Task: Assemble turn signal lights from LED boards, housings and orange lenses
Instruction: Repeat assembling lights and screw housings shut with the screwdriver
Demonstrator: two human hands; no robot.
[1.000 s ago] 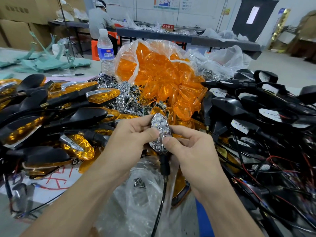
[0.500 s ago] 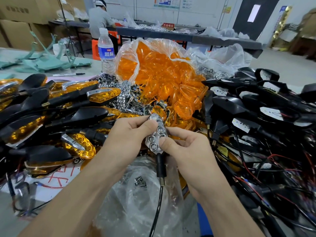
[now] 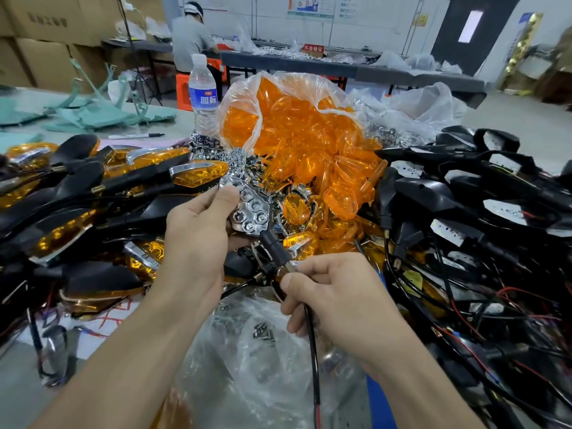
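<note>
My left hand (image 3: pixel 198 239) grips a turn signal housing whose chrome honeycomb reflector (image 3: pixel 252 213) faces up, tilted to the left. Its black stem (image 3: pixel 274 247) runs down to my right hand (image 3: pixel 334 292), which pinches the stem's end and the black cable (image 3: pixel 313 345) hanging from it. Just beyond lies a clear bag of orange lenses (image 3: pixel 297 134), spilling open toward me. Finished lights with orange lenses (image 3: pixel 198 178) are piled on the left. Black housings with white LED boards (image 3: pixel 448 230) and wires are heaped on the right.
A water bottle (image 3: pixel 202 94) stands behind the lens bag, with a marker pen (image 3: pixel 136 136) and green bags to its left. A crumpled clear bag (image 3: pixel 253 351) with small screws lies under my wrists. A person sits at a far table among cardboard boxes.
The housing has swung from upright to tilted left and moved up and away from me. My right hand has slid off the reflector down to the stem's end and cable.
</note>
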